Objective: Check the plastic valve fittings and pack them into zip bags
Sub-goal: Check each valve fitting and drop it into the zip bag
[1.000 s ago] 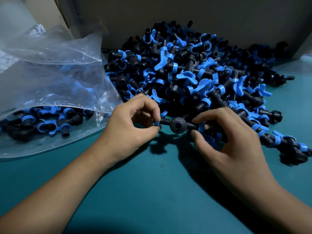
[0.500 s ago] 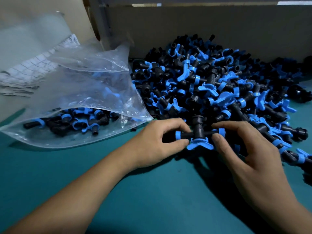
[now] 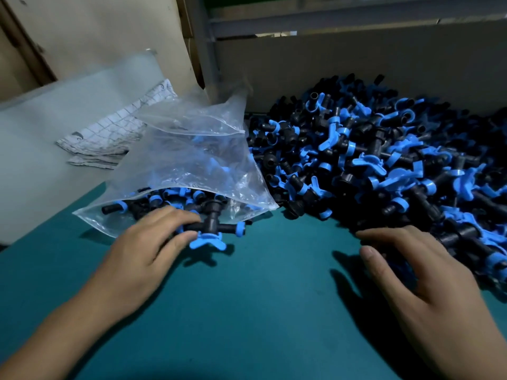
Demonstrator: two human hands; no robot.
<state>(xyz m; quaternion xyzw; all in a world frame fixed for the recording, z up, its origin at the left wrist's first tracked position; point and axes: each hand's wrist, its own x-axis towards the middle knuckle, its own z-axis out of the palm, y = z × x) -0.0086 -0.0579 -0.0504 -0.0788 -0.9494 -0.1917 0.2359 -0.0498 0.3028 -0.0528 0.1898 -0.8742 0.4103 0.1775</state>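
Head view looks down on a teal table top (image 3: 247,311). At the far left a grey panel (image 3: 41,160) leans against the beige wall (image 3: 96,28), and on the panel lies a folded paper with a grid print (image 3: 109,138). Next to it a clear zip bag (image 3: 192,165) lies on the table, its mouth toward the pile, with several black and blue fittings already inside at its lower end.

The left hand (image 3: 145,253) reaches in from the lower left, palm down, forearm stretched over the table. Its thumb and fingers pinch one end of a black valve fitting (image 3: 211,226) with a blue wing handle, and this fitting is held just in front of the bag's lower edge, close above the table.

The right hand (image 3: 428,286) comes from the lower right, fingers loosely curved and spread, holding nothing; the fingertips are at the near edge of the big pile of valve fittings (image 3: 384,160). This pile covers the right back part of the table, up to a grey cardboard wall (image 3: 356,64) behind it.
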